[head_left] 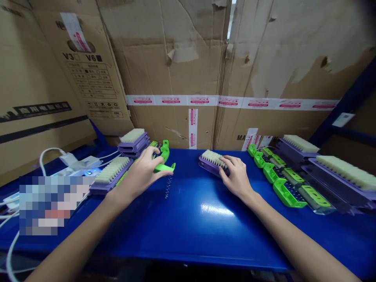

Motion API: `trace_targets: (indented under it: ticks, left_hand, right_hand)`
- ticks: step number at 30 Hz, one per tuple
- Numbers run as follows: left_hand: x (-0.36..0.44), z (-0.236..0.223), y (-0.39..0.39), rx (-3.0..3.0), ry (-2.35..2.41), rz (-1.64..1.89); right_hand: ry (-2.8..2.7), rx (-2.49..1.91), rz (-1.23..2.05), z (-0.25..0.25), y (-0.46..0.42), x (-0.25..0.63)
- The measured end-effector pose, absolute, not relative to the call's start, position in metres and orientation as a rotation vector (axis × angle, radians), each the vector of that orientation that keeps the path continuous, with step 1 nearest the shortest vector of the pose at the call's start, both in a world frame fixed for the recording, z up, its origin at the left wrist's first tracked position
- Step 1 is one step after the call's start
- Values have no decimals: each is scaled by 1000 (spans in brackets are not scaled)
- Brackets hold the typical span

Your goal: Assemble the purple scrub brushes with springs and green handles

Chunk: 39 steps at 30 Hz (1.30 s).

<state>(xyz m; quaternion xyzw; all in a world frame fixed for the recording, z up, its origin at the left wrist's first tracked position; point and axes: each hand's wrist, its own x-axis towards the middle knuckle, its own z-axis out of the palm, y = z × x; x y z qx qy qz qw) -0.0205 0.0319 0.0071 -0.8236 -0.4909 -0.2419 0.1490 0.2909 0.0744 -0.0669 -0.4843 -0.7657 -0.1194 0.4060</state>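
My left hand (136,174) is raised over the left side of the blue table, its thumb and fingers closed on a bright green plastic part (161,168) with a hooked end. A thin coil spring (168,186) hangs below that part; whether it is attached is hard to tell. Near the table's middle, my right hand (237,177) grips the right end of a purple brush (212,157) with cream bristles facing up. My fingers cover that end of the brush. Just beyond my left hand lie more green parts (165,150).
Purple brushes (113,169) are stacked at the left, and more brushes (346,172) at the right. Beside these runs a row of green handles (283,194), springs and clear-wrapped pieces (314,197). A power strip (79,166) with white cables is at left. Cardboard (176,70) walls the back.
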Motion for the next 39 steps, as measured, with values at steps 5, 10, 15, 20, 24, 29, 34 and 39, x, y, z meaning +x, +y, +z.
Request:
trace_targets:
  ticks: [5,10,15,20,24,29,34,39]
  left_hand:
    - [-49,-17,-21,-2080,-1363,-655]
    - [-59,-48,-45,-1913,-1324,-420]
    - [-62,-61,-46,-1875,-1315,-352]
    - [-63,-68,-45,-1930,-1298,-381]
    - [-67,-74,-43,-1993,-1239,-387]
    - [-73,-74,-35,-2050,-1160,-380]
    - [-77,-71,-30,-2104,-1155,-415]
    - [-76,-70,-34,-2159,-1121,-408]
  right_hand:
    - [-1935,-1205,-298,-68,74,290]
    - [-1956,-1196,-280,-69,72,287]
    - [-1954,-1203,-280,-68,71,287]
    - [-1954,-1211,-279,-69,71,289]
    - [-1963,-1215,-276,-68,71,289]
    - [-1967,-1217,-276,-68,71,288]
    - [-1977,-1227,-281,-67,71,289]
    - [-1982,-1224,-284,-67,72,289]
